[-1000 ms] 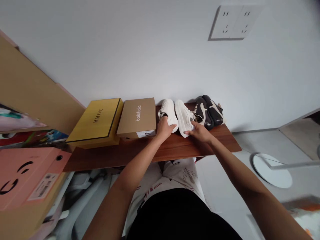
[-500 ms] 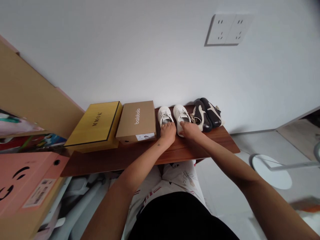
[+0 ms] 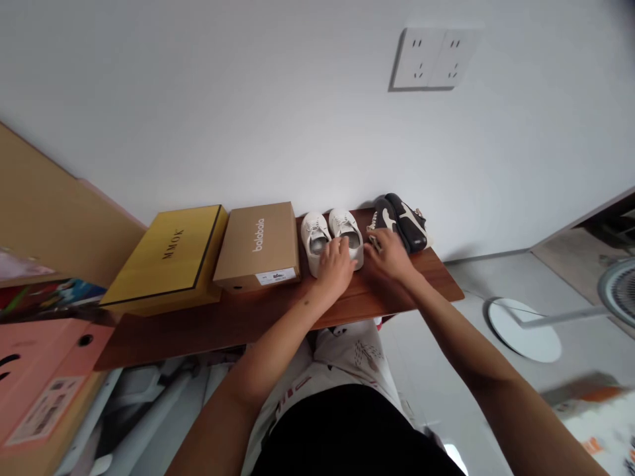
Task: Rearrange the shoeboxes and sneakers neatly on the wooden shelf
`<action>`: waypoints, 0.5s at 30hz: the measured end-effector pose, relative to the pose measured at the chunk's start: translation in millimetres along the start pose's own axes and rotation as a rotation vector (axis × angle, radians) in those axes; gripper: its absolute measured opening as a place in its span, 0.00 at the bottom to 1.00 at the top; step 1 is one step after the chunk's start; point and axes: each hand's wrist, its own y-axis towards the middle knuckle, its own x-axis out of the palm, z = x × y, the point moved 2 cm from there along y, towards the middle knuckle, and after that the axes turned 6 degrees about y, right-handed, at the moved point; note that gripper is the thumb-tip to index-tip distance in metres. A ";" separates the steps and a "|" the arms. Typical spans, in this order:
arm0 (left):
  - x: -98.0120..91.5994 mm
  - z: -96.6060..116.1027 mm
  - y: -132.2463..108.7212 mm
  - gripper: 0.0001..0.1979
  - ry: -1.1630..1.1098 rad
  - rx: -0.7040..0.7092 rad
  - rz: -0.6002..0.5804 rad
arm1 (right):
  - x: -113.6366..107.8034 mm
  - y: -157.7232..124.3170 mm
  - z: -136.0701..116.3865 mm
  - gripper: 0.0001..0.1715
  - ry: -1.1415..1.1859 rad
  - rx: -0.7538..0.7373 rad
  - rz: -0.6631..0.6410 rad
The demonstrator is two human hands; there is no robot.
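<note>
A pair of white sneakers (image 3: 327, 233) stands upright, side by side, on a brown wooden shelf (image 3: 278, 305) against the wall. My left hand (image 3: 336, 268) rests on the heel of the right-hand white shoe, fingers curled over it. My right hand (image 3: 389, 256) lies just to the right, between the white pair and a pair of dark brown and cream shoes (image 3: 401, 221); its fingers touch the nearer dark shoe. Whether either hand grips anything is unclear.
A tan shoebox (image 3: 258, 243) and a yellow box (image 3: 166, 254) sit left of the shoes. A pink box (image 3: 34, 377) is at the lower left. A double wall socket (image 3: 434, 58) is above. A round white fan base (image 3: 523, 327) stands on the floor to the right.
The white shoes went from lying sole-up to standing upright, then were pushed back towards the wall. My right hand has shifted right to the dark shoes.
</note>
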 end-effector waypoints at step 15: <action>84.7 82.5 61.9 0.21 -0.456 -0.176 -0.338 | -57.5 -9.3 133.3 0.26 0.323 0.552 0.032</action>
